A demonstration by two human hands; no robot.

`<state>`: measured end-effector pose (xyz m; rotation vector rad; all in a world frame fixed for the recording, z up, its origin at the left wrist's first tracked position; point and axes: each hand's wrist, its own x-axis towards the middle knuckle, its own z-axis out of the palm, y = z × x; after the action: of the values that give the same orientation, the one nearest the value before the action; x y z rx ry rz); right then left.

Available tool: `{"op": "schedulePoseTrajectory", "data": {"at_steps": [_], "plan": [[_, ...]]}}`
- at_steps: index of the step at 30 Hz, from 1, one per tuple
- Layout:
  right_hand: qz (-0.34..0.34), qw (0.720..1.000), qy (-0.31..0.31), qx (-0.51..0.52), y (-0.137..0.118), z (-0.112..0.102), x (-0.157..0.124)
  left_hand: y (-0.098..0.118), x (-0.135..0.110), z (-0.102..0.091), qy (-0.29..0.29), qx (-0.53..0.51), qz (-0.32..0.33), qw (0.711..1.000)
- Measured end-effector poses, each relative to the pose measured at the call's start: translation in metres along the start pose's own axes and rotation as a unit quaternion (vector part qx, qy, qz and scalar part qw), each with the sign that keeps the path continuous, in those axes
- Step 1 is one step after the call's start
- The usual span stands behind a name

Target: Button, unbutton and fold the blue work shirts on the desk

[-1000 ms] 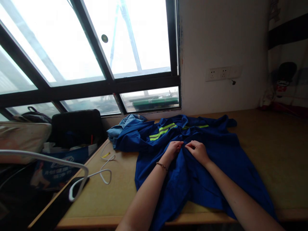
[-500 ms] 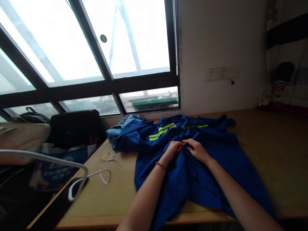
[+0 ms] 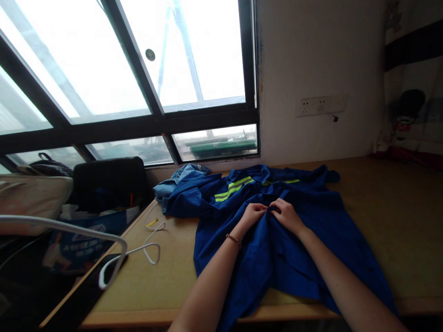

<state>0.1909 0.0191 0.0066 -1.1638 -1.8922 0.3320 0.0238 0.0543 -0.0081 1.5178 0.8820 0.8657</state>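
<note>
A dark blue work jacket (image 3: 304, 249) with yellow-green reflective stripes (image 3: 232, 189) lies spread on a wooden table (image 3: 398, 216). My left hand (image 3: 254, 213) and my right hand (image 3: 285, 214) meet at the middle of the jacket's front. Both have their fingers curled and pinch the front edges of the fabric together. A thin beaded bracelet (image 3: 233, 239) circles my left wrist.
A white cable (image 3: 152, 242) lies on the table's left part beside a small yellow item (image 3: 151, 223). A white hanger (image 3: 110, 258) pokes in from the left. A black bag (image 3: 109, 182) and clutter sit under the window. Wall sockets (image 3: 320, 105) are mounted above the table.
My two hands have drawn closer until the fingertips meet, bunching the jacket front between them. Nothing else has moved.
</note>
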Motion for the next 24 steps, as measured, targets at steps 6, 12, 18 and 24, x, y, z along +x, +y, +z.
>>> {"op": "schedulePoseTrajectory", "data": {"at_steps": [6, 12, 18, 24], "plan": [[0.009, 1.000, 0.011, -0.021, 0.0015, 0.0009, 0.0003, -0.0016, 0.0016, -0.0006, 0.004, 0.015, 0.025, 1.000], [0.018, 0.999, 0.024, -0.037, 0.0026, 0.0023, 0.0005, 0.0018, 0.0012, 0.0007, 0.013, 0.033, 0.019, 0.999], [0.020, 0.998, 0.048, -0.041, 0.0033, 0.0026, 0.0005, 0.0036, 0.0000, -0.0001, 0.025, 0.032, 0.028, 0.999], [0.052, 0.982, 0.167, -0.072, 0.0065, -0.0048, 0.0029, -0.0010, 0.0024, 0.0006, 0.051, 0.025, 0.023, 0.998]]}}
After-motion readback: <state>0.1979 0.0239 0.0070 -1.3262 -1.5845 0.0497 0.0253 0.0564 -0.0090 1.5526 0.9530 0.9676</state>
